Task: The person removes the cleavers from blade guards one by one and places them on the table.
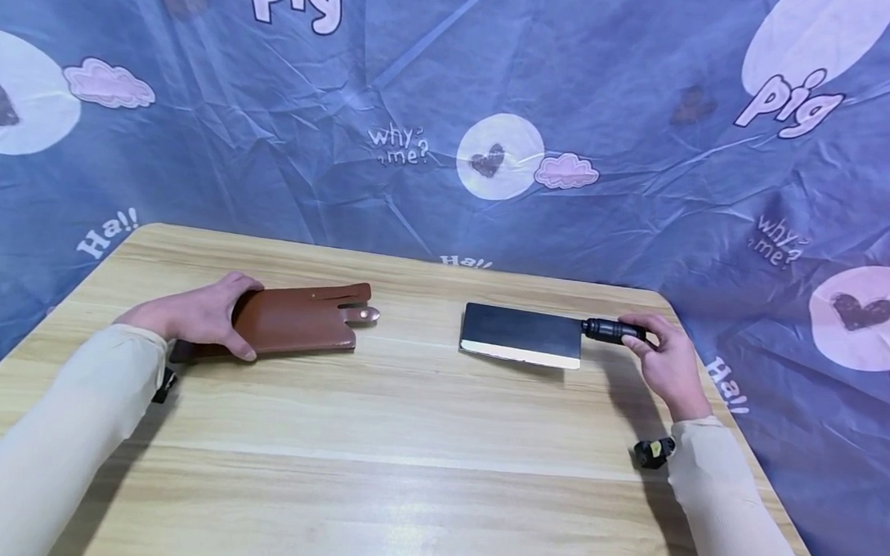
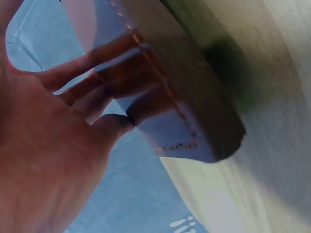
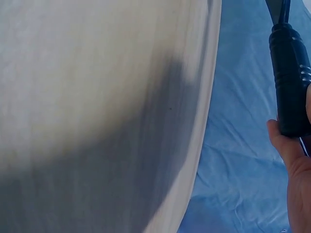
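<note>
At the left of the table in the head view lies a brown leather knife sheath (image 1: 296, 318) with a short snap strap (image 1: 363, 314) at its right end. My left hand (image 1: 207, 312) grips it from above near its left end, thumb over the near side. Orange stitching runs along the glossy sheath (image 2: 160, 92) in the left wrist view, where fingers of the left hand (image 2: 53, 131) are mirrored. On the right, a cleaver (image 1: 520, 334) has its dark blade pointing left, bright edge toward me. My right hand (image 1: 666, 355) pinches the end of its black handle (image 3: 289, 77).
A light wood-grain table (image 1: 379, 472) lies under both things. Behind it and at its sides hangs a wrinkled blue printed cloth (image 1: 393, 80). Small black wrist cameras (image 1: 654, 453) sit at the cream sleeves (image 1: 732, 501). The cleaver's shadow falls on the tabletop below it.
</note>
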`<state>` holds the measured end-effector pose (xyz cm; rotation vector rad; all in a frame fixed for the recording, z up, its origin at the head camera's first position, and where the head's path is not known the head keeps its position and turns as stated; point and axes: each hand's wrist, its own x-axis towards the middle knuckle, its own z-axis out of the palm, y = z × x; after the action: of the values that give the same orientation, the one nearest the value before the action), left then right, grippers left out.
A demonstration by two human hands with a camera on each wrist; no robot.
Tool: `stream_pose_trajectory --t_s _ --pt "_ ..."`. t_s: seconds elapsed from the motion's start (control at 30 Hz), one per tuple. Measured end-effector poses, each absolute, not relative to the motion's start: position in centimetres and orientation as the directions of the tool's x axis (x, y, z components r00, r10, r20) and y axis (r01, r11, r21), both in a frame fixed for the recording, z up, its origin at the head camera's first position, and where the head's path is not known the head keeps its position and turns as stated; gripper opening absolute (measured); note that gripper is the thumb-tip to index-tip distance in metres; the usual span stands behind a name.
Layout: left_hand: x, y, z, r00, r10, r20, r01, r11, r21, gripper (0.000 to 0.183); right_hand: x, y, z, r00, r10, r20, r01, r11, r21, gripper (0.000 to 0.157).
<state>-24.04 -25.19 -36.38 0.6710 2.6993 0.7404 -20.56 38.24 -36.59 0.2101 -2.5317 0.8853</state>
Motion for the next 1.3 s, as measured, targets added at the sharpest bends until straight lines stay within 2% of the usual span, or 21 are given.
stream_pose_trajectory --t_s 0.53,1.3 --pt "-24.2 -25.7 -36.4 -0.866 0.470 -0.172 0.324 0.789 0.523 0.107 -20.9 38.7 -37.2 -0.913 0.019 0.407 -0.228 0.804 -0.550 0.024" --pt "-24.1 -25.6 -36.8 -0.874 0.455 -0.168 0.315 0.796 0.516 0.104 -21.2 39.4 -37.6 -0.949 -0.088 0.301 -0.237 0.832 -0.502 0.025"
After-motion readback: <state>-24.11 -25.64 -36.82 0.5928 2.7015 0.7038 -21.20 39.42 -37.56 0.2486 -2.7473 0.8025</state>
